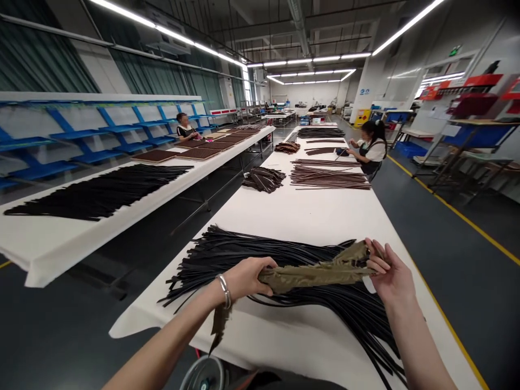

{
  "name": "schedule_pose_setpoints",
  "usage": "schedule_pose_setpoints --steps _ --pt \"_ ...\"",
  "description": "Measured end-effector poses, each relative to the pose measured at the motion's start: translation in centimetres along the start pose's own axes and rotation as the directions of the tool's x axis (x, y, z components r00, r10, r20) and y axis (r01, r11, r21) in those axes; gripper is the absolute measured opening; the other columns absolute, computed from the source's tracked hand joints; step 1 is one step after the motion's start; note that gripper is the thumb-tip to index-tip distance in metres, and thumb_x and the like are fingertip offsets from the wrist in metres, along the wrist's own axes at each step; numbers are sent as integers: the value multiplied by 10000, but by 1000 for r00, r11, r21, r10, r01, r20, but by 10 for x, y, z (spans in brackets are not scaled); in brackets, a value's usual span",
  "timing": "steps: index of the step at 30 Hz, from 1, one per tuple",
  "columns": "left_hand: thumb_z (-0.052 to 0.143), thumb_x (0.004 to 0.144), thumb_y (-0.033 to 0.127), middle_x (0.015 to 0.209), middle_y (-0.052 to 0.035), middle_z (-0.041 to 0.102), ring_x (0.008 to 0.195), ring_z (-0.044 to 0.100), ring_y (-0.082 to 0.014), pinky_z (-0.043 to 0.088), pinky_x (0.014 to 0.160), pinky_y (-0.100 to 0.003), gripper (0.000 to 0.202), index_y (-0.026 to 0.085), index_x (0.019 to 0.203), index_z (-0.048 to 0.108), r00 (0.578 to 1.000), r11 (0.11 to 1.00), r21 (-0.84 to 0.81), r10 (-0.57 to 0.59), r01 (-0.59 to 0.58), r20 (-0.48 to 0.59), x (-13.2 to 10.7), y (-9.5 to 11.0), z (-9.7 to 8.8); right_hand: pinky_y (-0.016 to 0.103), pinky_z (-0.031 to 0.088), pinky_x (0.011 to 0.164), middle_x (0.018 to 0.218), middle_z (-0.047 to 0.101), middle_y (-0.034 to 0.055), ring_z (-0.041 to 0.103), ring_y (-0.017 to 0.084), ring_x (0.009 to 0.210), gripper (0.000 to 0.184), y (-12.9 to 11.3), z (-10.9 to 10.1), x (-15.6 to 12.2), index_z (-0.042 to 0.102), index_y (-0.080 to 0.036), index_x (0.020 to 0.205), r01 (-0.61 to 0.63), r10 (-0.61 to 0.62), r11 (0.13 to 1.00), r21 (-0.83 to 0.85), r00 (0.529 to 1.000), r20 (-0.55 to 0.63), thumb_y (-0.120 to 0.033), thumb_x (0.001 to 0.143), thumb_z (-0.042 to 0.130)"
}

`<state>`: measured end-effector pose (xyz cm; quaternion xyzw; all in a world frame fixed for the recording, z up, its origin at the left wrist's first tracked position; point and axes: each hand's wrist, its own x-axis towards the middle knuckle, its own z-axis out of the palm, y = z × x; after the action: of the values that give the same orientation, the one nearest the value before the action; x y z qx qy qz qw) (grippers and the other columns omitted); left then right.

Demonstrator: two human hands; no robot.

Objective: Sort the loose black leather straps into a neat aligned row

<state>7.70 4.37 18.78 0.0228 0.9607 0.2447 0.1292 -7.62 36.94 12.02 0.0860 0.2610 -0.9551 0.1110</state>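
Left hand [247, 279] and right hand [384, 273] both pinch closed on an olive fabric strip [317, 275] (its end dangling), black strips [227, 252] lying heaped, brown strips [330, 177] beyond laid straight

Bright even light from ceiling LED strips [408, 26]; faint shadows; wide-angle bending at frame edges.

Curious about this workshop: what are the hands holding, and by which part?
An olive fabric strip, gripped toward its ends by the left hand and the right hand.
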Motion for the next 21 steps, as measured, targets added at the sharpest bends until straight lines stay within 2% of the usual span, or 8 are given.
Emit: schedule_pose_setpoints --steps 3,7,9,11,15,18,20,21 --pt "862 545 270 1380 -153 522 1221 516 -367 417 972 -409 957 213 1401 439 997 996 84 -18 12 69 2 1 6 88 333 301 1113 659 169 254 -36 368 189 4 15 -19 605 -67 1035 7 -7 1000 3 997 76 -117 942 449" --pt "863 564 386 1548 -175 315 1414 288 -344 256 1157 -462 1108 185 1488 287 976 959 -182 209 -215 -54 29 36 53 88 347 340 732 598 4 313 -15 384 124 46 58 -42 604 -91 962 -201 185 976 83 968 168 -115 922 490" --pt "833 600 425 1386 -169 527 1264 489 -314 390 1070 -427 959 161 1417 406 948 833 -454 285 -317 -139 47 56 85 88 365 377 635 498 -54 353 -8 405 87 64 74 -42 596 -105 927 -261 233 958 118 949 210 -83 883 524" --pt "777 656 427 975 -114 700 904 669 -262 526 824 -374 636 117 1182 596 962 697 -680 269 -227 -45 58 62 106 83 365 400 606 458 -80 359 -11 411 88 70 74 -32 586 -119 891 -180 152 975 129 967 203 -56 831 571" --pt "641 768 474 578 46 507 425 534 -102 423 441 -207 355 140 886 618 983 637 -771 128 22 134 47 35 91 147 451 465 571 526 -72 487 42 456 152 46 10 -14 615 -156 865 99 -95 956 -277 995 28 -220 765 710" --pt "593 809 493 578 73 415 371 398 -62 347 357 -184 320 176 852 602 990 723 -690 89 10 107 32 21 53 230 452 427 515 589 -3 584 152 474 270 25 -46 -29 653 -155 706 -116 215 461 -880 976 -16 -371 648 806" --pt "578 822 480 570 68 391 379 338 -65 303 329 -189 287 194 820 610 973 778 -629 152 -10 172 32 29 36 275 498 506 587 654 39 650 216 576 289 22 -53 -49 684 -171 692 -11 373 117 -993 927 34 -370 566 852" --pt "582 819 463 556 62 391 384 327 -73 285 321 -194 266 201 783 609 955 799 -601 197 -26 221 36 37 32 308 534 615 691 696 55 681 248 702 313 24 -44 -58 709 -187 762 105 396 62 -993 910 121 -368 555 858"
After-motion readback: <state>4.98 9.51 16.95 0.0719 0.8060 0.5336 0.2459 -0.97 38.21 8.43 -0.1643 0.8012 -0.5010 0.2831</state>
